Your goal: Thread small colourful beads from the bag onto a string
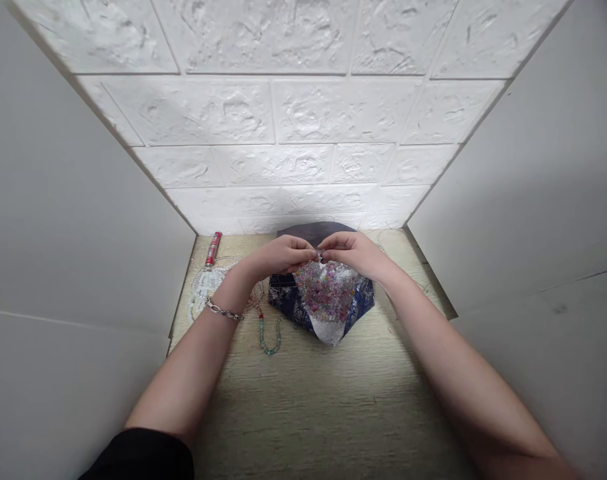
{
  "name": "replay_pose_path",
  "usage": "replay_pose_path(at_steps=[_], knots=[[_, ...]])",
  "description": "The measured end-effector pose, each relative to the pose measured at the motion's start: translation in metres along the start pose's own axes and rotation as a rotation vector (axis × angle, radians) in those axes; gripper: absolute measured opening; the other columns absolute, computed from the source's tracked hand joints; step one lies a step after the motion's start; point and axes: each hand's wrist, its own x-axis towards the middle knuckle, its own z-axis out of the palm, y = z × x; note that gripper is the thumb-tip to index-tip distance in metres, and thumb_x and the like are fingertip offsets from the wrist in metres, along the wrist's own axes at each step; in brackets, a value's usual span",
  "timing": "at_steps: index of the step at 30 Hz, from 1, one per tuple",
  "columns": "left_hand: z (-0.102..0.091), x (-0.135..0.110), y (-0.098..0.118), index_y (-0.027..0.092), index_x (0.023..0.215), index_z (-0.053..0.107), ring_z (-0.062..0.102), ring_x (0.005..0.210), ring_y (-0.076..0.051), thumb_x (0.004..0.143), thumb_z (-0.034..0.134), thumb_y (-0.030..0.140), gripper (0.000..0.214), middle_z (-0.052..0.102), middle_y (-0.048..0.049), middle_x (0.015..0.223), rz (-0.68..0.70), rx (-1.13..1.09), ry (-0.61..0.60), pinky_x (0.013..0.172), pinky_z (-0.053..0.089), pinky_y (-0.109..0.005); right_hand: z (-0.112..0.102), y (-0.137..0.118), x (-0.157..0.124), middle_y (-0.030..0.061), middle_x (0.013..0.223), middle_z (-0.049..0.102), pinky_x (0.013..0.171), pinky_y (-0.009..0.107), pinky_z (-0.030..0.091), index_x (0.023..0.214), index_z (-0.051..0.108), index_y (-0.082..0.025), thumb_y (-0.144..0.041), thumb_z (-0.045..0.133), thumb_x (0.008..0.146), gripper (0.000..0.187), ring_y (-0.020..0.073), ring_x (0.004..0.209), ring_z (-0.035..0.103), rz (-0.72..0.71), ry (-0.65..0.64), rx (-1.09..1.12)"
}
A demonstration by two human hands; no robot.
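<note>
Your bench surroundings: pale wood-grain table (303, 407), with a white brick-pattern wall (310, 110) straight ahead of you. Gray left panel (83, 193) and gray right panel (523, 160) flank you, both with a seam across. Back left on your table: red cylinder (213, 249), lying lengthwise away from you. White bead strands (200, 288) heaped in loose loops just nearer you. Closer still, to their right: turquoise bead strand (270, 351) in a U, red beads at its upper left end. Table's near part sits in shade.
</note>
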Motion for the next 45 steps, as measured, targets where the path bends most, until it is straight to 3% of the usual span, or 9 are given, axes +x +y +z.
replay_pose_path(at_steps=[17,45], knots=[[0.0013,0.0016,-0.0006,0.015,0.070,0.053,0.024,0.039,-0.003,0.069,0.048,0.038,0.023,0.029,0.0053,0.048,-0.030,0.061,0.087,0.039,0.015,-0.020,-0.0012,0.0034,-0.0007,0.0022,0.072,0.062,0.067,0.028,0.043,0.078,0.060,-0.017,-0.023,0.061,0.060,0.020,0.0116,0.069,0.056,0.020,-0.007,0.073],[0.0053,0.0016,0.0029,0.015,0.072,0.052,0.026,0.040,-0.003,0.070,0.048,0.036,0.021,0.032,0.0053,0.047,0.018,0.045,0.067,0.038,0.017,-0.018,0.0003,0.0054,0.0002,-0.0004,0.068,0.059,0.062,0.025,0.041,0.074,0.056,-0.017,-0.025,0.064,0.056,0.021,0.0091,0.064,0.053,-0.004,0.011,0.121]])
